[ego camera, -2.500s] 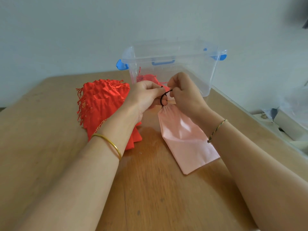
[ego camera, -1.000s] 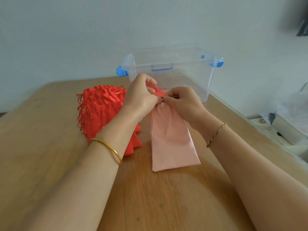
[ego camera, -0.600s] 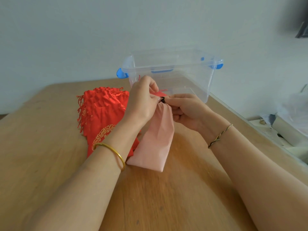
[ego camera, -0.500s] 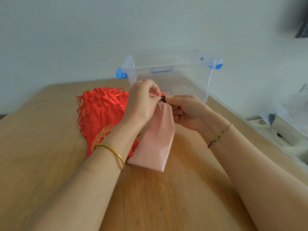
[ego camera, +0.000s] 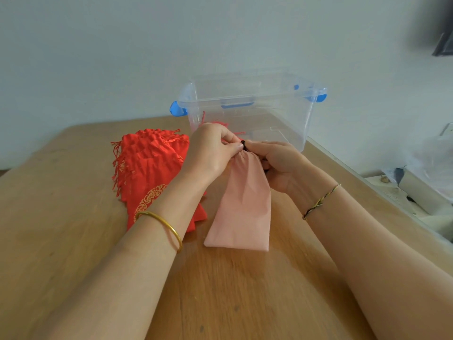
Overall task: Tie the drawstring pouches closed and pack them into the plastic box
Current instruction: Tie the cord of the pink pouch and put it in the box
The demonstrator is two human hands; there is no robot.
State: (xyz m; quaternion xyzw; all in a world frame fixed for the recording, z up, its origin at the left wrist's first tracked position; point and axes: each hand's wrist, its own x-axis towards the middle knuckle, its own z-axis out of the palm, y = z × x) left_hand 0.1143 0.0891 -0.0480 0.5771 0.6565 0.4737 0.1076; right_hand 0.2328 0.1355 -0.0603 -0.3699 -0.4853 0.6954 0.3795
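- While my left hand (ego camera: 213, 153) pinches the gathered neck of the pink pouch (ego camera: 245, 204), my right hand (ego camera: 282, 165) pinches the black cord (ego camera: 243, 146) there.
- Its bottom edge rests on the table (ego camera: 73, 241).
- Red pouches (ego camera: 152, 168) lie stacked just left.
- The plastic box (ego camera: 250, 114) stands open just behind my hands.
- Wood shows on my side of the pouch; the table's right edge runs near my right forearm.

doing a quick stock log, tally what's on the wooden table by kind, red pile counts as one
Clear plastic box with blue latches: 1
Red pouch inside that box, mostly hidden: 1
Pile of red fabric pouches: 1
Pale pink fabric drawstring pouch, pinched by left hand and right hand: 1
Total: 4
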